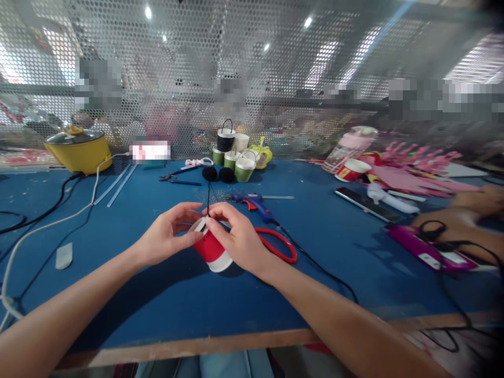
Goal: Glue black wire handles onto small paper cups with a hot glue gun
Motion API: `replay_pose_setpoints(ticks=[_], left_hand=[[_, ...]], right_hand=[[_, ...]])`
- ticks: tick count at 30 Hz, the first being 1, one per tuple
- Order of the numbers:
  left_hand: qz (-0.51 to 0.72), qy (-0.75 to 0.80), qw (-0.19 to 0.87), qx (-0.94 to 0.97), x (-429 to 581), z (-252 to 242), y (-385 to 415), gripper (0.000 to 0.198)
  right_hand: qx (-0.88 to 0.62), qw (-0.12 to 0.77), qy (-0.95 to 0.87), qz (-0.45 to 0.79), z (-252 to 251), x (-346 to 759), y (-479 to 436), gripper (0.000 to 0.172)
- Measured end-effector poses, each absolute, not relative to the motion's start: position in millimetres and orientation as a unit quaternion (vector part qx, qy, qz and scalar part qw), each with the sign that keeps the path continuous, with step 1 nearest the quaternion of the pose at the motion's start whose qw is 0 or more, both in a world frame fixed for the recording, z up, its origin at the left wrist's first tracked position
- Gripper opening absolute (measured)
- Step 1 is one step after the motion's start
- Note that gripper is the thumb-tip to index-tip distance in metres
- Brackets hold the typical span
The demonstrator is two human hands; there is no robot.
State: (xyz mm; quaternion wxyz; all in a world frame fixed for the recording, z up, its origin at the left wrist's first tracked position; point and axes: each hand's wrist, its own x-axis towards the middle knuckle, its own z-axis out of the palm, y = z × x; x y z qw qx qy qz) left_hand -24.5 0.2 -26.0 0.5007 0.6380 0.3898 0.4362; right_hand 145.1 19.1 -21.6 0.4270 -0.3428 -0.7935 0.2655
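Note:
Above the blue table, a red and white paper cup [214,251] is tilted between my two hands. My left hand [169,233] closes on the cup's left side, thumb along its rim. On the other side, my right hand [234,231] grips the rim between thumb and fingers, beside a thin black cord [208,198] that rises from it. How the cord meets the cup is partly hidden by the fingers. Just beyond lie two black pom-poms [209,174] and a blue glue gun [252,199]. Behind my right hand curves a red ring [289,252].
Small green cups [244,169] and a black one [226,140] stand by the mesh partition. Pliers [181,179] lie left of them. A yellow pot [79,149] stands far left. On the right are a phone [366,203], a purple power strip [431,249] and another person's arm [452,226].

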Motion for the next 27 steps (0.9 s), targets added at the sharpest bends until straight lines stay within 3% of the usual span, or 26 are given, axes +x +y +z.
replay_pose_setpoints(ticks=[8, 11, 15, 19, 22, 24, 27], left_hand=[[0.442, 0.329, 0.521, 0.652, -25, -24, -2, 0.055], [0.431, 0.304, 0.523, 0.669, -24, -23, -3, 0.051], [0.417, 0.288, 0.513, 0.693, -24, -23, -4, 0.045], [0.395, 0.327, 0.494, 0.702, -25, -25, -3, 0.036], [0.395, 0.344, 0.485, 0.700, -26, -27, -2, 0.032], [0.399, 0.345, 0.487, 0.696, -25, -28, -2, 0.031], [0.399, 0.353, 0.490, 0.690, -25, -27, -2, 0.030]], right_hand=[[-0.380, 0.367, -0.643, 0.554, 0, 138, 34, 0.009], [-0.393, 0.348, -0.626, 0.577, 2, 133, 47, 0.002], [-0.396, 0.285, -0.662, 0.569, -3, 129, 67, 0.004], [-0.432, 0.244, -0.714, 0.494, -3, 140, 84, 0.009], [-0.491, 0.271, -0.727, 0.396, 5, 165, 94, 0.013], [-0.548, 0.260, -0.742, 0.287, 11, 186, 99, 0.018], [-0.639, 0.150, -0.750, 0.082, 11, 217, 106, 0.016]])
